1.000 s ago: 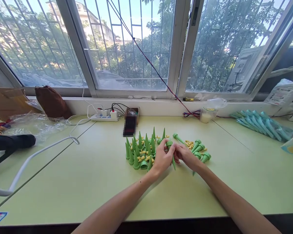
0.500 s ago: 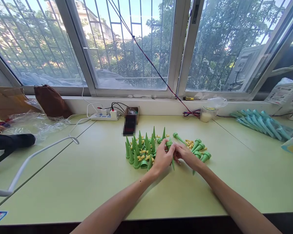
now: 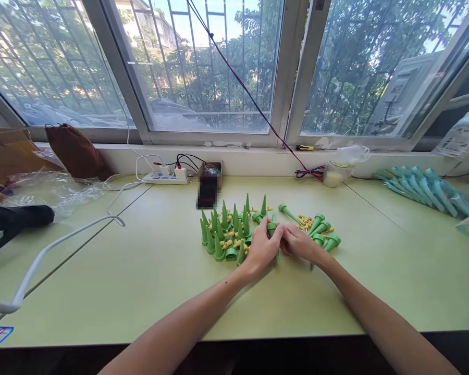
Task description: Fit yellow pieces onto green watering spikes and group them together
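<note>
Over the table my left hand (image 3: pixel 262 247) is closed around a green plastic plant-watering spike (image 3: pixel 271 229), thumb and fingers at its ribbed collar. A pale green pointed part rises above that collar, and a shaft points down below the hands. My right hand (image 3: pixel 299 244) is closed against the same spike from the right, its fingertips meeting the left ones; they are partly hidden. Left of the hands stand several green cones (image 3: pixel 219 249) with small yellow valves (image 3: pixel 227 244) among them. To the right lie several green spikes (image 3: pixel 319 225) beside a heap of yellow valves (image 3: pixel 305 223).
Behind the work stand a small box (image 3: pixel 210 169) and a white power strip (image 3: pixel 166 177). A white cable (image 3: pixel 62 242) loops across the left side. At the back right are a plastic container (image 3: pixel 336 174) and bagged light-blue items (image 3: pixel 426 190).
A pale green pointed part now shows above the collar between my hands, where none showed before. Both hands keep their grip in nearly the same place. The view has tilted slightly downward.
</note>
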The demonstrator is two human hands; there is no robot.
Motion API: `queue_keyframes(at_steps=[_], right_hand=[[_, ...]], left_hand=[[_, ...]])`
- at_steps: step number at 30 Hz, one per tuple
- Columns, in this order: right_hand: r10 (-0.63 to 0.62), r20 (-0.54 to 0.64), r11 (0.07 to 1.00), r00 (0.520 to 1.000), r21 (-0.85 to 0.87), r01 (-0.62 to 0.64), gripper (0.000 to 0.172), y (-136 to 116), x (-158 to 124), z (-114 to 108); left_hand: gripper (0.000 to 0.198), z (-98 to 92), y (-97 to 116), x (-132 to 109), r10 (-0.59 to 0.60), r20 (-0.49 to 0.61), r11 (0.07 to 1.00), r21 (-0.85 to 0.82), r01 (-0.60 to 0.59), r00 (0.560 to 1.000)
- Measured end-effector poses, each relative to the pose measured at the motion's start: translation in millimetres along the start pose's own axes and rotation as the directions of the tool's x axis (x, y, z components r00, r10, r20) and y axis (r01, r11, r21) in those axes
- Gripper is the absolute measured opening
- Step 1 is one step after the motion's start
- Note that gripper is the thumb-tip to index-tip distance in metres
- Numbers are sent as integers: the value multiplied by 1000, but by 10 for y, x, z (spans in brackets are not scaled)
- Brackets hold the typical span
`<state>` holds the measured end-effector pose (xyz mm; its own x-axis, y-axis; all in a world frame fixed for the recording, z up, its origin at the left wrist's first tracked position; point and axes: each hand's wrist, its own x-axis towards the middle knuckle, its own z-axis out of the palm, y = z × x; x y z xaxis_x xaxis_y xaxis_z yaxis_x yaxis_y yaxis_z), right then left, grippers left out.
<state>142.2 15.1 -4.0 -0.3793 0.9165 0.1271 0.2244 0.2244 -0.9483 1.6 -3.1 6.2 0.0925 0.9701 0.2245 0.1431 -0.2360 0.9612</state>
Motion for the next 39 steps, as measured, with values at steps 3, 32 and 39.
queue_keyframes(at_steps=[3,32,39], right_hand=[[9,1,1000,1000,-23,-9,54,-38,-16,-6],[-17,-126,957,992,286,53,68,66,37,107],[-74,-221,963,973,237,127,59,17,36,130]], left_hand=[[23,1,-12,3,-8,8,1000,12,7,1000],[45,43,17,-65,122,-2,972,-201,-120,993],[46,17,48,-16,79,17,967,-245,-73,997]])
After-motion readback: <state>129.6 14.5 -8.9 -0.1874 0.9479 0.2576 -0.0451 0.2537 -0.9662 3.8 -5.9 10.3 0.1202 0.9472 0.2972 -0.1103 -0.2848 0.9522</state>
